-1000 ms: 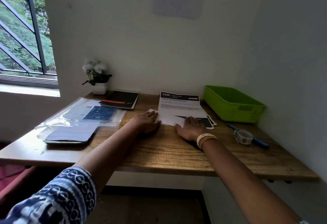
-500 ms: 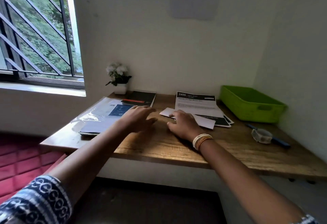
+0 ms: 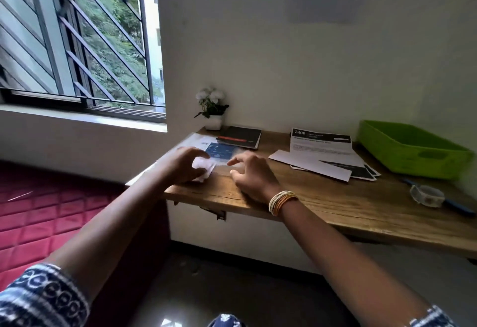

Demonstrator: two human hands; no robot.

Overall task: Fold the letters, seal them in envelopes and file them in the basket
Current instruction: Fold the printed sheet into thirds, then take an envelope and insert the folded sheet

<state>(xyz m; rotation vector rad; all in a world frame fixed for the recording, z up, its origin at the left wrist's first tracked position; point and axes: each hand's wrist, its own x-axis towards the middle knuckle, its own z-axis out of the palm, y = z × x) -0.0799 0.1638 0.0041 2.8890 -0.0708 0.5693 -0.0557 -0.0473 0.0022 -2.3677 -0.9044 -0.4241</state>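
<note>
Both hands reach over the left end of the wooden table (image 3: 322, 197), above a clear plastic packet of envelopes (image 3: 204, 151) that lies flat there with a blue printed panel showing through. The left hand (image 3: 185, 165) has its fingers curled around the near edge of that packet, gripping a pale, crumpled bit of the plastic; the picture is blurred here, so how firm the hold is cannot be told. The right hand (image 3: 251, 174), with a stack of bangles (image 3: 281, 201) at the wrist, hovers just right of the packet with fingers spread and loosely bent, holding nothing.

To the right of the packet lie the letters (image 3: 321, 146), a loose pile of printed sheets with a plain white envelope (image 3: 309, 164) lying across their near side. Further right of the packet, against the wall, stands the green basket (image 3: 402, 156). Behind the packet sit a black notebook (image 3: 242, 137) and a small white flower pot (image 3: 213, 121). Near the basket, towards the table's front edge, lies a roll of clear tape (image 3: 426, 195) touching a blue pen (image 3: 459, 206).
</note>
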